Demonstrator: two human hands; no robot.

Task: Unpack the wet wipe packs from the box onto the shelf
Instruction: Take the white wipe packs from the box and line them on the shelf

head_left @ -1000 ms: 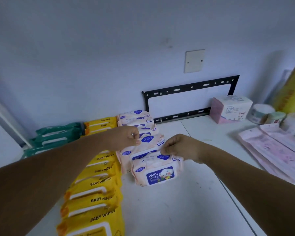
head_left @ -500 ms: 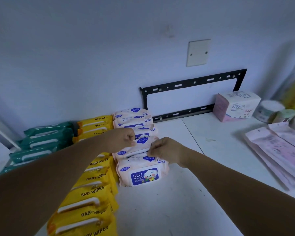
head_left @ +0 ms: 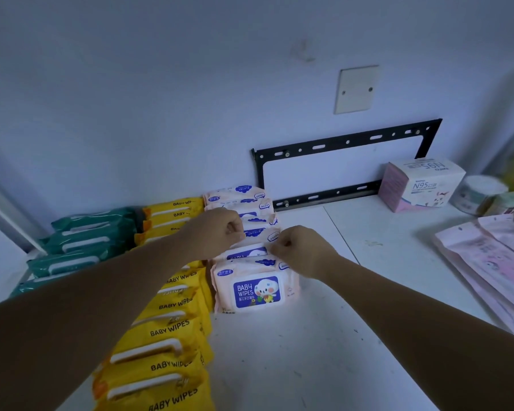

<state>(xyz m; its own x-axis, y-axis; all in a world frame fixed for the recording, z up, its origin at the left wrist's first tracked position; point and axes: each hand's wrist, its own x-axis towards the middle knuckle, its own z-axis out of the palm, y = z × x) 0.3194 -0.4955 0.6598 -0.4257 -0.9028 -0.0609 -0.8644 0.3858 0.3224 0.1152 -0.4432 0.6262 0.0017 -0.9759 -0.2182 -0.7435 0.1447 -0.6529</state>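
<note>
Far left, green packs (head_left: 80,241) lie stacked toward the wall, and just beside them yellow packs (head_left: 166,330) run front to back; both rows lie as they did a second ago. My left forearm crosses over the yellow row and hides its middle. The left hand (head_left: 217,232) has its fingers curled, pinching the top left corner of a pink pack (head_left: 260,233) midway along the pink row (head_left: 238,197), the same hold as half a second ago. The hands sit a little closer together than a second ago. The front pack (head_left: 254,292) still stands upright on the white shelf (head_left: 309,357), label facing me, touching the pack behind it. Exactly where the held pack's lower edge sits I cannot tell, since its neighbours cover it. The right hand (head_left: 303,250) is curled too, pinching the same pack's top right corner. Past it on the wall hang a black bracket (head_left: 339,140) and a blank wall plate (head_left: 356,89). Further right an N95 box (head_left: 422,183) stands against the wall, round tubs (head_left: 481,194) just beside it, and flat pink pouches (head_left: 487,262) lie overlapping near the right edge, well apart from the row.
</note>
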